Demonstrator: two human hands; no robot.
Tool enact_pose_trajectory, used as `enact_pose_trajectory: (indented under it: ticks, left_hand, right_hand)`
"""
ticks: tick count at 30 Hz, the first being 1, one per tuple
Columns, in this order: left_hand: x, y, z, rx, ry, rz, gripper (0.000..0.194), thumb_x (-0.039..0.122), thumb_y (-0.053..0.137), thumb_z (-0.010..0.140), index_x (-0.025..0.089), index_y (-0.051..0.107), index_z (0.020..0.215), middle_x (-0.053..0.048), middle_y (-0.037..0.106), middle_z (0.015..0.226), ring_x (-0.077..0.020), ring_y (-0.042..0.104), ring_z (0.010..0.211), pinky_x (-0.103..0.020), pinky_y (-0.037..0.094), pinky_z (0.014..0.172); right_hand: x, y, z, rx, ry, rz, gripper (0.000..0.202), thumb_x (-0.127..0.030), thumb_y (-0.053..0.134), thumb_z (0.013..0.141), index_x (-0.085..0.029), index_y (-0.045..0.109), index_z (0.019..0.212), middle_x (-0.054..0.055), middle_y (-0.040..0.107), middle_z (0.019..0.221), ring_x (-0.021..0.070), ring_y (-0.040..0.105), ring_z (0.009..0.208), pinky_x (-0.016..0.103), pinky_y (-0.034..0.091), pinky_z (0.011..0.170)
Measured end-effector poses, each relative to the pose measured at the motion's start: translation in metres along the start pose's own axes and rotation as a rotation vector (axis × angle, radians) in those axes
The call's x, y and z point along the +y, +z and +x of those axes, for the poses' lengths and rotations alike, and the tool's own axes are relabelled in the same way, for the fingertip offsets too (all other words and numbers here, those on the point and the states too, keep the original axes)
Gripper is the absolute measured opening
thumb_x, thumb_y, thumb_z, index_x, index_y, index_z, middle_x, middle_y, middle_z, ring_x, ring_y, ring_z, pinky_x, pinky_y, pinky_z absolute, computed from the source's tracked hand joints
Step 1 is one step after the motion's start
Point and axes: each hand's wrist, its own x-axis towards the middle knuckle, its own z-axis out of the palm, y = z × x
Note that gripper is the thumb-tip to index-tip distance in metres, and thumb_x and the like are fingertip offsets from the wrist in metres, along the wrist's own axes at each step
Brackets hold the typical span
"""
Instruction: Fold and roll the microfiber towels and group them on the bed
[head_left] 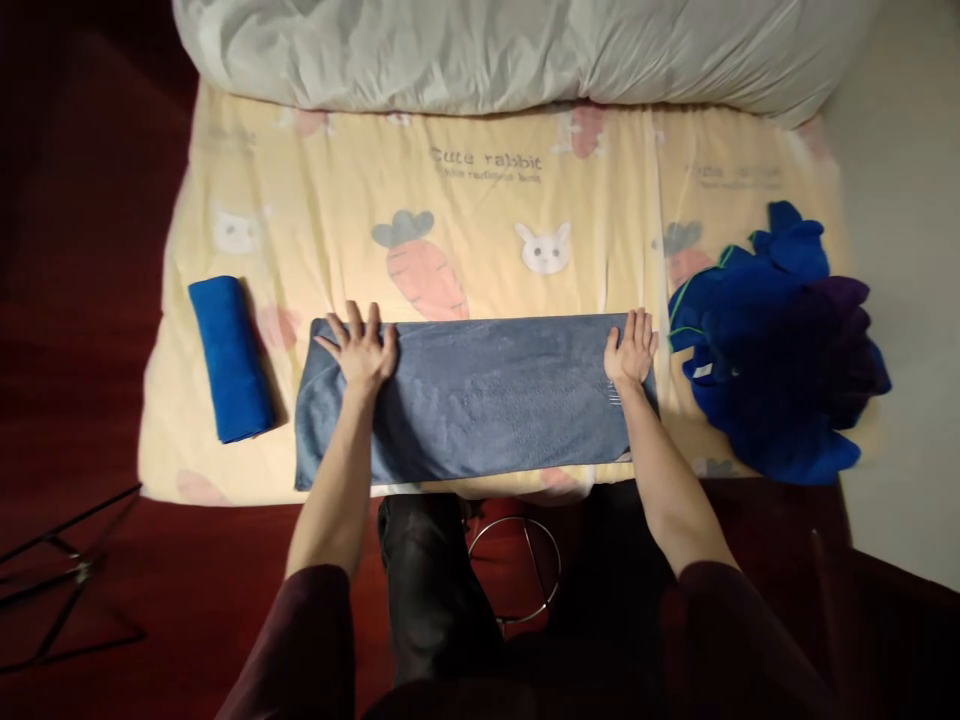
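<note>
A grey-blue towel (502, 400) lies as a long flat rectangle along the near edge of a yellow printed bedspread (495, 220). My left hand (360, 350) rests on its left part, fingers spread, the fingertips at the far edge. Near the right end, my right hand (632, 348) lies flat on the towel with the fingers stretched out. Neither hand grips anything. Left of the towel sits a bright blue rolled cloth (232, 360). On the right is a loose heap of dark blue and purple cloth (780, 360) with a small white label.
A thick pale quilt (510, 50) is bunched across the far side of the bed. Below the near edge are my legs and a round metal ring frame (555, 575). A thin black metal stand (64, 590) is on the red floor at the lower left.
</note>
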Motion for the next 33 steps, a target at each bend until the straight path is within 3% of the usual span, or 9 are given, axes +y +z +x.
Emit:
enact_pose_trajectory:
  ticks: [5, 9, 14, 19, 21, 23, 25, 29, 33]
  left_hand:
    - [-0.041, -0.016, 0.030, -0.079, -0.055, -0.008, 0.070, 0.049, 0.042, 0.112, 0.009, 0.031, 0.169, -0.020, 0.013, 0.181, -0.0458, 0.001, 0.166, -0.078, 0.000, 0.127]
    - [-0.049, -0.043, 0.009, -0.115, -0.056, -0.047, 0.071, 0.040, 0.034, 0.112, 0.001, 0.022, 0.170, -0.026, 0.009, 0.179, -0.0427, 0.002, 0.168, -0.074, 0.004, 0.130]
    - [-0.079, -0.064, -0.124, 0.056, 0.149, -0.006, 0.074, 0.046, 0.031, 0.109, 0.005, 0.030, 0.169, -0.022, 0.014, 0.180, -0.0341, 0.006, 0.170, -0.059, 0.007, 0.136]
    - [-0.124, -0.046, -0.294, -0.105, -0.020, 0.095, 0.071, 0.036, 0.031, 0.105, 0.003, 0.033, 0.168, -0.025, 0.027, 0.175, -0.0367, 0.015, 0.168, -0.061, 0.021, 0.133]
    - [-0.129, -0.037, -0.346, -0.324, -0.136, 0.156, 0.063, 0.030, 0.035, 0.103, 0.003, 0.052, 0.158, -0.028, 0.043, 0.167, -0.0394, 0.034, 0.162, -0.059, 0.032, 0.128]
    - [-0.122, -0.029, -0.386, -0.519, -0.167, 0.143, 0.049, 0.026, 0.045, 0.099, 0.010, 0.070, 0.139, -0.025, 0.067, 0.145, -0.0391, 0.061, 0.142, -0.052, 0.048, 0.117]
    - [-0.108, -0.025, -0.419, -0.574, -0.136, 0.072, 0.039, 0.019, 0.048, 0.095, 0.016, 0.077, 0.122, -0.019, 0.078, 0.123, -0.0351, 0.074, 0.121, -0.044, 0.055, 0.104]
    - [-0.070, -0.032, -0.458, -0.339, -0.135, -0.091, 0.046, 0.009, 0.039, 0.092, 0.015, 0.073, 0.123, -0.021, 0.076, 0.124, -0.0333, 0.073, 0.120, -0.044, 0.056, 0.105]
    - [-0.016, -0.049, -0.464, -0.108, -0.106, -0.562, 0.035, 0.023, 0.058, 0.090, 0.021, 0.076, 0.120, -0.016, 0.070, 0.141, -0.0342, 0.062, 0.139, -0.050, 0.042, 0.127]
  right_hand:
    - [0.000, 0.000, 0.005, -0.058, -0.001, 0.016, 0.069, -0.041, 0.023, 0.111, -0.010, 0.028, 0.172, 0.016, 0.023, 0.180, 0.0278, 0.018, 0.168, 0.058, 0.018, 0.136]
    - [-0.003, -0.026, 0.006, -0.190, 0.000, 0.114, 0.072, -0.045, 0.024, 0.111, -0.007, 0.026, 0.172, 0.016, 0.019, 0.180, 0.0277, 0.014, 0.170, 0.058, 0.015, 0.137]
    - [0.028, -0.075, -0.079, -0.024, -0.269, 0.342, 0.067, -0.045, 0.020, 0.111, -0.018, 0.033, 0.171, 0.009, 0.027, 0.179, 0.0218, 0.018, 0.169, 0.053, 0.016, 0.139]
    - [0.112, -0.065, -0.231, -0.076, -0.208, 0.518, 0.075, -0.060, 0.021, 0.108, -0.015, 0.062, 0.153, 0.016, 0.047, 0.168, 0.0289, 0.037, 0.162, 0.054, 0.034, 0.133]
    - [0.133, -0.051, -0.281, -0.060, -0.100, 0.546, 0.081, -0.067, 0.021, 0.106, -0.014, 0.065, 0.148, 0.019, 0.054, 0.162, 0.0321, 0.042, 0.159, 0.056, 0.035, 0.132]
    - [0.138, -0.043, -0.321, -0.017, -0.004, 0.560, 0.088, -0.073, 0.020, 0.103, -0.012, 0.061, 0.152, 0.021, 0.053, 0.163, 0.0346, 0.039, 0.161, 0.057, 0.035, 0.132]
    - [0.129, -0.043, -0.350, 0.007, 0.061, 0.564, 0.091, -0.073, 0.019, 0.102, -0.011, 0.054, 0.158, 0.021, 0.048, 0.167, 0.0354, 0.038, 0.161, 0.055, 0.036, 0.132]
    - [0.101, -0.062, -0.380, -0.032, 0.122, 0.496, 0.081, -0.063, 0.028, 0.101, -0.014, 0.047, 0.163, 0.020, 0.039, 0.172, 0.0366, 0.039, 0.161, 0.052, 0.040, 0.130]
    - [0.086, -0.085, -0.382, -0.090, 0.131, 0.412, 0.077, -0.052, 0.036, 0.100, -0.010, 0.047, 0.163, 0.024, 0.037, 0.172, 0.0388, 0.038, 0.161, 0.055, 0.038, 0.130]
